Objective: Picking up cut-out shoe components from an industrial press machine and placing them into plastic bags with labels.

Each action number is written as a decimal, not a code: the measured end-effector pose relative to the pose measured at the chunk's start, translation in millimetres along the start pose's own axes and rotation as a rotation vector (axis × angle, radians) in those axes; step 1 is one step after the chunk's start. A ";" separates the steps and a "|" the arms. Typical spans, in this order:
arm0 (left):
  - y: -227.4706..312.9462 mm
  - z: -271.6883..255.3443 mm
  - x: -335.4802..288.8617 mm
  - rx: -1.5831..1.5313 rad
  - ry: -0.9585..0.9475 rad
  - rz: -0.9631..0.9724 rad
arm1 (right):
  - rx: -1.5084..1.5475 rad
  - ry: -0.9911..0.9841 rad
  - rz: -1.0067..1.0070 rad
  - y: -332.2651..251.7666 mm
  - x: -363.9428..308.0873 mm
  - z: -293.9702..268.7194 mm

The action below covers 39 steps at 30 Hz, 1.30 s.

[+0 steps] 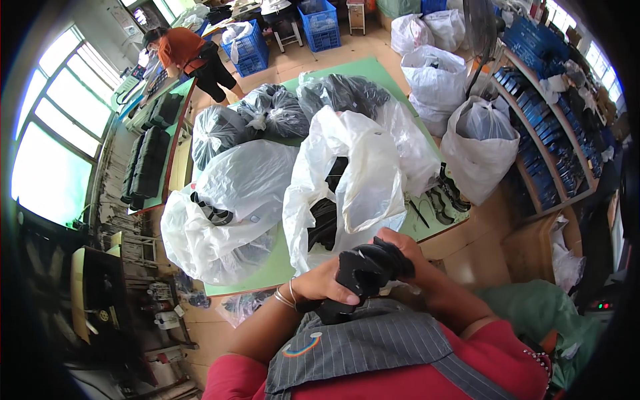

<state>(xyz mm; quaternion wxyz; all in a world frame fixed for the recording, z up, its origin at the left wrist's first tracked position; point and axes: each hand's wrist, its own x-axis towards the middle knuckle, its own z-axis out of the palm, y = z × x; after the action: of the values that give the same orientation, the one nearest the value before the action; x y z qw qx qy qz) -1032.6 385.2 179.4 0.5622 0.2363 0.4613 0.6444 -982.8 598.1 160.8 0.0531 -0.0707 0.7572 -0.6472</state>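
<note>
Close to my chest, I hold a stack of flat black cut pieces (370,268) between both hands. My left hand (327,285) is closed round its left end, thumb on top. The stack's right end is gripped by my right hand (404,249), whose fingers are partly hidden. Just beyond stands an open white plastic bag (367,150) with more black pieces (324,223) inside. A second white bag (243,177) slumps to its left, black pieces showing at its mouth (212,211).
Filled, tied bags (223,133) line the back of the green table (370,69). Curved black pieces (440,205) lie at its right corner. White sacks (477,150) and a rack (533,133) stand on the right. A person (183,53) bends over another table at the far left.
</note>
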 end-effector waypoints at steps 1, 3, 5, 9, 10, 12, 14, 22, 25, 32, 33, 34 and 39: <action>0.2 -1.2 -5.5 -0.018 -0.021 0.071 | 0.139 0.000 0.179 5.5 8.8 8.2; 0.9 -6.3 -14.7 -0.027 -0.016 0.052 | 0.557 0.011 0.236 6.5 25.6 18.8; 3.8 -1.9 -20.8 -0.100 0.075 0.058 | 0.830 0.065 0.314 4.4 33.8 22.0; -33.9 -49.8 -25.3 0.109 0.504 0.124 | 1.189 0.000 0.322 -21.6 26.5 16.0; -19.8 -45.5 -30.5 0.608 0.736 -0.016 | 1.167 0.023 0.285 -30.3 25.1 17.7; -35.0 -52.8 -23.5 0.854 0.800 -0.131 | 0.960 -0.081 0.124 -38.8 14.8 31.9; -53.4 -69.2 -16.9 0.850 0.838 -0.126 | 0.739 -0.313 0.049 -39.5 4.6 46.9; -66.0 -136.1 19.1 -0.138 0.822 -0.182 | -0.819 -0.001 -0.342 7.3 17.5 27.4; -59.2 -145.9 55.5 -0.271 0.733 -0.223 | -1.443 0.131 -0.364 53.4 31.9 6.3; -108.9 -205.8 59.3 0.773 1.135 -0.111 | -0.902 -0.030 -0.160 46.7 49.2 -58.3; -90.4 -200.4 46.3 0.911 0.891 -0.250 | -0.721 0.144 -0.234 36.9 40.8 -80.9; -59.6 -190.2 26.4 0.978 0.563 -0.507 | -0.534 0.317 -0.314 26.5 34.0 -100.2; -13.8 -138.3 -96.0 1.433 0.192 -0.868 | 0.033 0.705 -0.407 -10.4 15.6 -138.8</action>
<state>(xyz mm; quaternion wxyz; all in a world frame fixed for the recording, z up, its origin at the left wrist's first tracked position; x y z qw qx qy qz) -1114.9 248.4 124.1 0.4325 0.2818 0.8544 -0.0598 -1021.7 728.7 193.0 -0.3378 0.0079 0.6889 -0.6413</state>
